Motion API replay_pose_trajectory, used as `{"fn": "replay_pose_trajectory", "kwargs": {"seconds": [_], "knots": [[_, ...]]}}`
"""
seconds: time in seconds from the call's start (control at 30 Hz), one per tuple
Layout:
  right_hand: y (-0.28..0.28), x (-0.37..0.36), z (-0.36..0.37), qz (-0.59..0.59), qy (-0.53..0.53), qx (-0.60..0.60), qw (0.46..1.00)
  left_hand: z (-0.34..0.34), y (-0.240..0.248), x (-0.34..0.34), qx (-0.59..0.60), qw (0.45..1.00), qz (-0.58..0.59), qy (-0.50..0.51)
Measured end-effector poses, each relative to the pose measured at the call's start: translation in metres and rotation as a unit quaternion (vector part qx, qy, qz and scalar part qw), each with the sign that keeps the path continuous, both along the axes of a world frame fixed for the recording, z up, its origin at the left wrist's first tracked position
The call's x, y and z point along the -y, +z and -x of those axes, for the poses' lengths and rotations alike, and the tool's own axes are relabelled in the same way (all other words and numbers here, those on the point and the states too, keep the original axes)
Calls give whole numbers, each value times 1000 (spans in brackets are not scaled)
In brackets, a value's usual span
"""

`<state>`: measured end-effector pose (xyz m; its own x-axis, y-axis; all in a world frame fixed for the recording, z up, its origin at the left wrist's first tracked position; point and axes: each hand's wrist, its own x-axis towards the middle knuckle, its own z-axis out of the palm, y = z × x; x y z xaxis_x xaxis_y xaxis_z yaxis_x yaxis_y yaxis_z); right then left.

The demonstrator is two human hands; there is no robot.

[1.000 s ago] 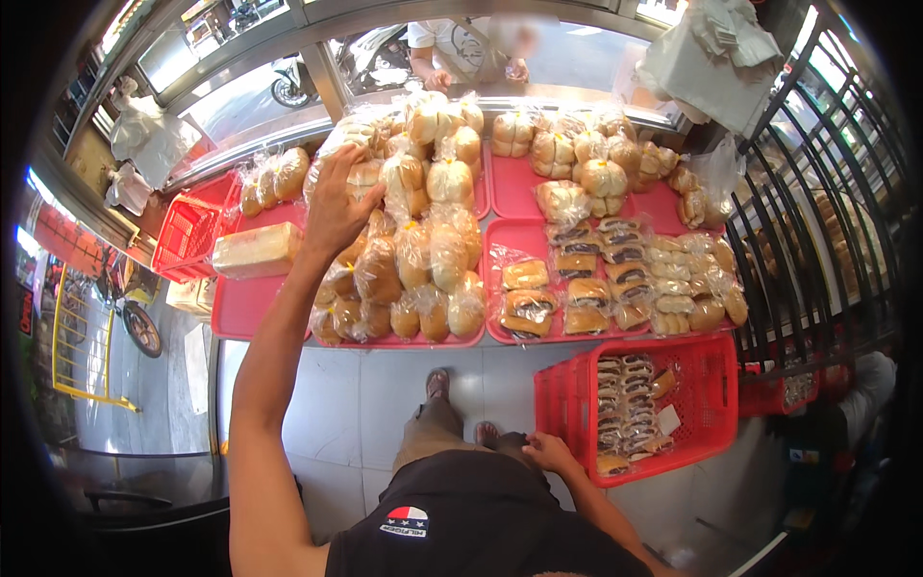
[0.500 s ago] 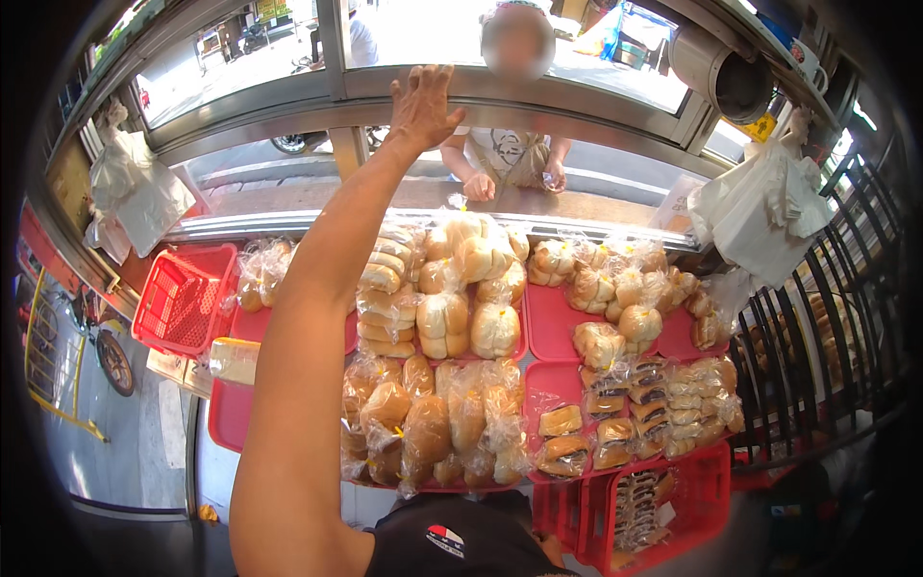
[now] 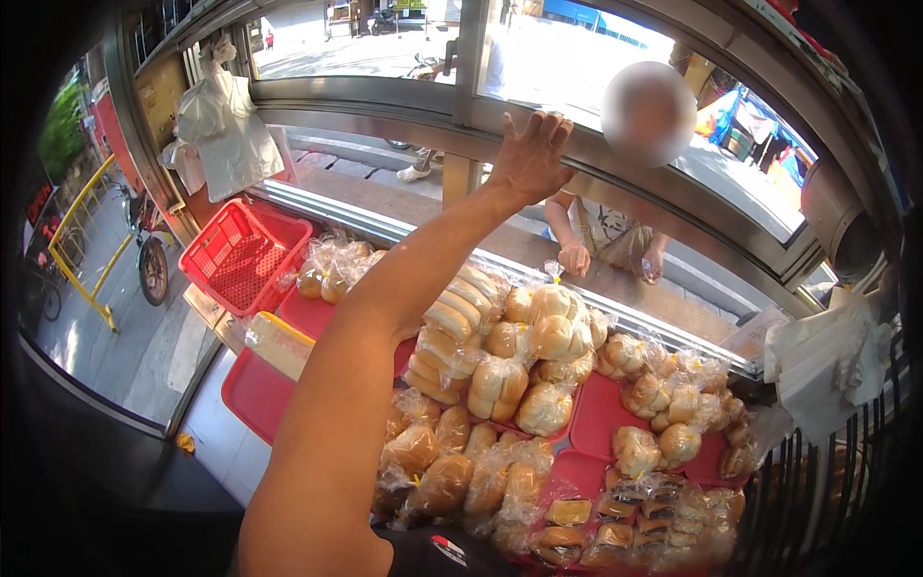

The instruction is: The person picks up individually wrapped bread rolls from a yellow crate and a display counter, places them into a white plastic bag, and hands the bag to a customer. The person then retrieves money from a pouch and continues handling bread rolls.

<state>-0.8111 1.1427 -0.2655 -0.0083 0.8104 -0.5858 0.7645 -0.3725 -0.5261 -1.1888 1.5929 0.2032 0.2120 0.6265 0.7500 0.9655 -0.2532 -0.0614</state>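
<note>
My left arm reaches up across the display, and my left hand (image 3: 534,159) rests against the metal window frame (image 3: 385,111) with its fingers spread and nothing held. Below the forearm are clear-bagged bread rolls (image 3: 553,322), piled on red trays (image 3: 258,392). Longer bagged loaves (image 3: 447,481) lie nearer to me. Small bagged pieces with dark filling (image 3: 567,513) sit toward the lower right. Part of the bread is hidden behind my arm. My right hand is out of the picture.
A red plastic basket (image 3: 213,260) stands at the left. White plastic bags hang at the left (image 3: 231,139) and right (image 3: 832,356). Past the window a person stands, one hand (image 3: 574,258) over the outer ledge. Dark metal bars (image 3: 817,481) border the right side.
The view has turned and tilted, so the display sits lower and slanted. My left hand stays at the window frame, fingers still spread. The red basket under the bread trays has left the picture.
</note>
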Motion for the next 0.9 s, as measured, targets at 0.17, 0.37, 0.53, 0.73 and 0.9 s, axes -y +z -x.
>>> {"fn": "replay_pose_trajectory", "kwargs": {"seconds": [0.17, 0.37, 0.53, 0.73, 0.9], "knots": [[-3, -20, 1, -9, 16, -19, 1000, 7, 19, 7, -33, 998, 54, -3], [-10, -3, 4, 1, -22, -30, 999, 85, 40, -43, 180, 963, -194, 54], [-19, 17, 13, 22, -42, -32, 998, 182, 68, -86, 399, 917, -2, -29], [-25, 48, 11, 45, -76, -11, 996, 130, 83, -46, 280, 956, -77, 31], [-29, 63, 17, 50, -74, -12, 996, 149, 81, -55, 130, 963, -230, -51]]}}
